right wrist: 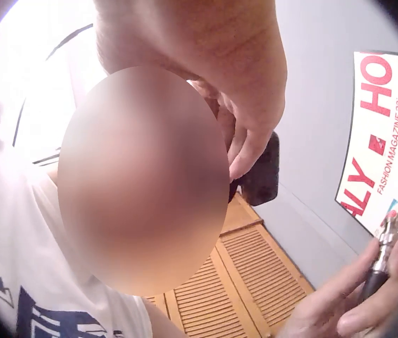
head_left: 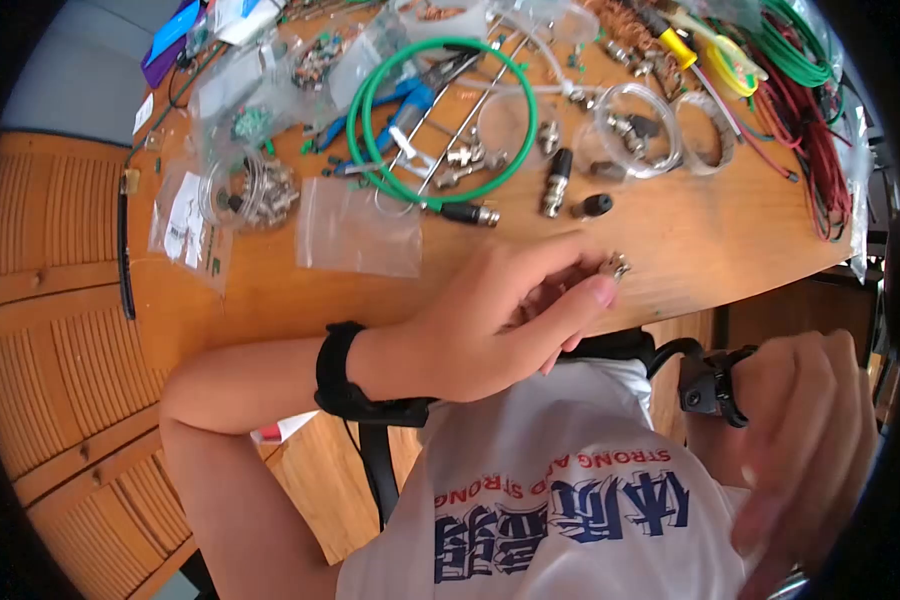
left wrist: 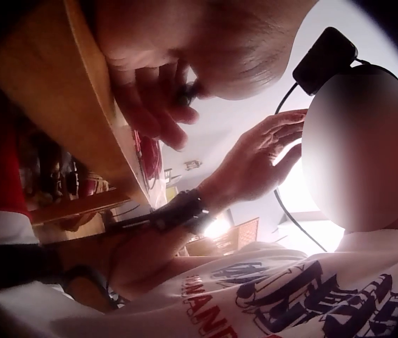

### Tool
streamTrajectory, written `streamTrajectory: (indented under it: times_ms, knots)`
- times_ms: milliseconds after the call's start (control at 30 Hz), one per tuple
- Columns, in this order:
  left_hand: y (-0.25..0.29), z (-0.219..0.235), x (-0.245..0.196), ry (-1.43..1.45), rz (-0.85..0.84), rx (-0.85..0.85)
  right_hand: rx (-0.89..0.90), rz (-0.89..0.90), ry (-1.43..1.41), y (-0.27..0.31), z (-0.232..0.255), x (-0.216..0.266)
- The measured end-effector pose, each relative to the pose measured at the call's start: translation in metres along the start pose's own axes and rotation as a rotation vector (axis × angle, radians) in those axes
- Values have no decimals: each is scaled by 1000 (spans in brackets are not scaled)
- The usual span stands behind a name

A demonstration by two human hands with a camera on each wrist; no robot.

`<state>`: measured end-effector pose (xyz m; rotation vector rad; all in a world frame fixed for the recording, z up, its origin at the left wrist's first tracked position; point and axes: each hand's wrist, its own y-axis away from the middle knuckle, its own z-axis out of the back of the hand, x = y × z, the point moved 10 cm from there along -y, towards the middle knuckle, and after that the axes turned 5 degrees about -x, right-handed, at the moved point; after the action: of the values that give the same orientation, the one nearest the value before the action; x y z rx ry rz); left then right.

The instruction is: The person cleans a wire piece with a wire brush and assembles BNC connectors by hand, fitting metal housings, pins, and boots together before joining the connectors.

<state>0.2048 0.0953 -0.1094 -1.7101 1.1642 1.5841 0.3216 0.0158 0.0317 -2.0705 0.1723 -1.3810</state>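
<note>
My left hand (head_left: 500,310) is over the front edge of the desk, pinching a small metal cable connector (head_left: 616,266) between thumb and fingers. The right wrist view shows this connector (right wrist: 382,264) with a silver tip and a black body, partly covered by the fingers. My right hand (head_left: 800,430) is raised off the desk, blurred and close to the head camera. In the left wrist view, the same right hand (left wrist: 255,162) is up beside the head, its fingers loosely bent and holding nothing visible.
On the wooden desk (head_left: 710,250) lie a looped green cable (head_left: 533,110) with a black connector end (head_left: 467,213), blue-handled pliers (head_left: 390,95), loose connectors (head_left: 558,180), a clear plastic bag (head_left: 360,230) and dark red wires (head_left: 820,150). Louvred wooden doors (head_left: 60,380) stand at left.
</note>
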Motion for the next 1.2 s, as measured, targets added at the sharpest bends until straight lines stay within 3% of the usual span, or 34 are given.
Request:
streamTrajectory:
  times_ms: [100,200,333,400,433,500,633,667,733,1033,1200]
  knots:
    - [0,0,1,15,-27,2,-91,161,-131,33,10,24]
    - [-1,-1,3,2,-2,21,-135,80,-344,14,6,9]
    - [-1,-2,0,31,-35,12,-114,71,-332,44,10,30]
    - [0,-1,3,24,20,9,-425,25,-484,76,29,32]
    - [0,-1,3,11,17,1,-416,29,-471,70,35,30]
    - [0,-2,1,2,2,12,-61,90,-453,-5,6,14]
    - [2,-1,3,-12,9,20,-70,-52,-660,17,5,38]
    - [-1,0,1,-32,-9,27,-46,-55,-661,2,-1,21]
    - [-1,0,1,8,-15,-4,206,305,-689,-21,-22,18]
    - [-3,3,1,-15,-44,12,170,102,-1183,18,-9,37]
    - [0,2,-4,-6,-41,-23,-95,67,-1379,24,15,17]
